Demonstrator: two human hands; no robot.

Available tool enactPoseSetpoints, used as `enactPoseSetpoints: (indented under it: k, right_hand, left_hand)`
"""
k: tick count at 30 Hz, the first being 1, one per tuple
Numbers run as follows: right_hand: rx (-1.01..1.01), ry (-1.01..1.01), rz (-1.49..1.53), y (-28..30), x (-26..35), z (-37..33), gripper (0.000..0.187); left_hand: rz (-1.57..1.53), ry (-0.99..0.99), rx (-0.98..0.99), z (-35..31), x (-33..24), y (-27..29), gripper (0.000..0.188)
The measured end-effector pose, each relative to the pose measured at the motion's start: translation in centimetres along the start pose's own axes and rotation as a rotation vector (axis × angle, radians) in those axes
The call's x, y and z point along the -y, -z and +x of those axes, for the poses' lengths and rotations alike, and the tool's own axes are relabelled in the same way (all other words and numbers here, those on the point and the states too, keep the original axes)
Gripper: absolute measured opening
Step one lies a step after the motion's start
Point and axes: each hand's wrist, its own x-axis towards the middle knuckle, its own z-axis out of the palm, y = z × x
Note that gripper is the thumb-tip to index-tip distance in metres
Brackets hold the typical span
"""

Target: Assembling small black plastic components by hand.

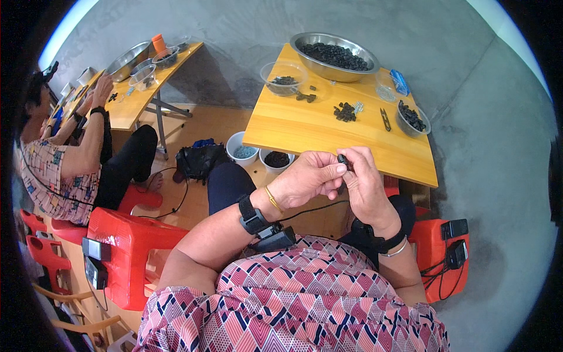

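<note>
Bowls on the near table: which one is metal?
The big bowl at the table's far edge, heaped with black pieces. The other two on it are smaller and clear plastic.

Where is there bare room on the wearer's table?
The near-left half of the table is bare, below the clear bowl. The far edge is crowded by the steel bowl; loose black parts, snips and small bowl fill the right.

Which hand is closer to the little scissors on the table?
Right. The right hand is below the scissors, nearly under them; the left hand is farther off, toward the left.
</note>
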Motion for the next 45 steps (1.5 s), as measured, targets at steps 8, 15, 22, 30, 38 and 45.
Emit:
enactPoseSetpoints:
  k: [8,15,22,30,38,45]
  right_hand:
    - [0.007,0.021,0.037,-0.1,0.0,-0.1,0.027]
    - [0.042,-0.038,0.118,0.1,-0.1,-0.4,0.027]
    - [0.006,0.028,0.032,-0.2,0.1,-0.1,0.028]
    - [-0.075,0.101,0.032,-0.9,-1.1,-0.3,0.019]
    - [-0.103,-0.015,0.267,-1.9,-2.6,0.1,0.024]
    - [-0.268,-0.233,0.358,-1.3,-3.4,-0.5,0.016]
  left_hand:
    - [-0.105,0.006,-0.029,-0.1,0.4,-0.3,0.014]
    - [-0.144,0.125,-0.011,-0.3,0.1,0.0,0.013]
    - [-0.177,0.053,0.02,-0.2,0.0,0.2,0.013]
    - [-0.211,0.05,-0.042,-0.1,0.2,-0.8,0.014]
    - [-0.271,0.068,-0.068,0.6,0.7,0.6,0.016]
    - [-0.257,0.025,-0.145,1.5,0.4,1.0,0.016]
